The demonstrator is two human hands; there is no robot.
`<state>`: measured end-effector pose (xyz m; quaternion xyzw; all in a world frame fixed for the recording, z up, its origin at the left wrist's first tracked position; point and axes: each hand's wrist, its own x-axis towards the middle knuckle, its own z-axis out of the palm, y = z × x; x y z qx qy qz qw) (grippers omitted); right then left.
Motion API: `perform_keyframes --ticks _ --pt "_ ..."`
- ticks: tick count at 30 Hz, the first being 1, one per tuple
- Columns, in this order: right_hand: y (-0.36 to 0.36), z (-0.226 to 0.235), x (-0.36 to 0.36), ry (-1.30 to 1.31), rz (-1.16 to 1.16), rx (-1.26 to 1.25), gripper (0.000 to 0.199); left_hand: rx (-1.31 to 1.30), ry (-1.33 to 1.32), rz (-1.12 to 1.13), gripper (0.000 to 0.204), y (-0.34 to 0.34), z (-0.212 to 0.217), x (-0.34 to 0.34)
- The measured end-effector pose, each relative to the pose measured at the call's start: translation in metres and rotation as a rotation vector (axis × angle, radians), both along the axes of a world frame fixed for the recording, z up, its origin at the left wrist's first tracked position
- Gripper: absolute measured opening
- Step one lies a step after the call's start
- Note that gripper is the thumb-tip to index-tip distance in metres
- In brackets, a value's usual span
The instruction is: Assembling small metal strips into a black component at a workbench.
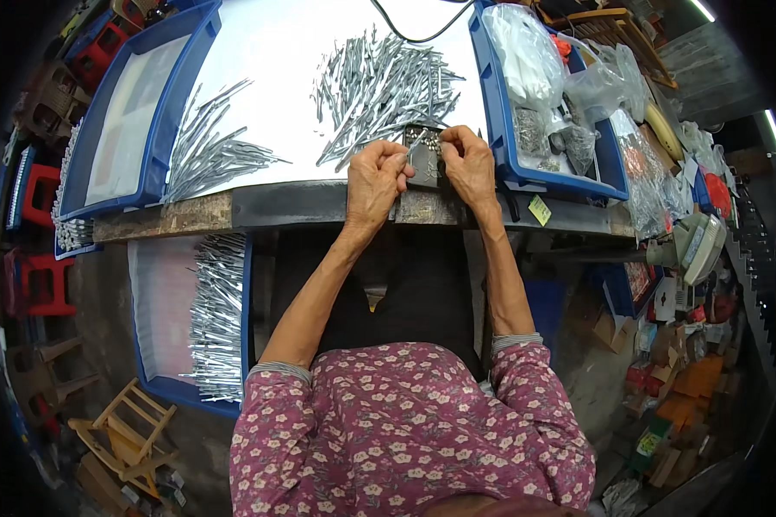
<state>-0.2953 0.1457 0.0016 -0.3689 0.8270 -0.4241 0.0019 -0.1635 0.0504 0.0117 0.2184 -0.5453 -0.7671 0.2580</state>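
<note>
Both my hands work at the near edge of the white tabletop, over a small dark tray point(424, 164) with tiny shiny metal parts in it. My left hand point(375, 183) is closed in a pinch at the tray's left side; what its fingertips hold is too small to name. On the tray's right side my right hand point(470, 171) pinches too, thumb against forefinger, at the tiny parts; its hold is likewise hard to make out. Just beyond the hands spreads a large heap of slim silver metal rods point(384, 82). A smaller heap of similar rods point(215, 146) lies to the left.
A blue tray point(151, 112) stands at the table's left end. At right, a blue bin point(569, 177) holds plastic bags and small parts. Below the table's left side, another blue tray point(164, 345) carries more rods. A black cable point(418, 39) crosses the far edge.
</note>
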Motion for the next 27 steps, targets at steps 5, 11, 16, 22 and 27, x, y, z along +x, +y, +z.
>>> perform_keyframes --ticks 5,11,16,22,27 --pt "-0.005 -0.001 0.006 0.192 0.016 0.075 0.013 -0.037 -0.014 -0.016 0.010 -0.002 -0.005 0.004" --pt "-0.011 -0.005 0.006 0.420 0.039 0.077 0.008 -0.133 -0.018 0.014 0.009 -0.001 -0.003 0.007" --pt "-0.017 -0.001 -0.003 0.522 0.142 0.243 0.010 -0.236 -0.054 0.064 0.005 -0.001 -0.007 0.008" --pt "-0.015 0.004 -0.006 0.466 0.262 0.221 0.014 -0.197 -0.062 0.051 0.007 0.000 -0.003 0.009" --pt "-0.015 0.001 -0.001 0.500 0.246 0.219 0.014 -0.175 -0.058 0.048 0.009 -0.001 -0.005 0.010"
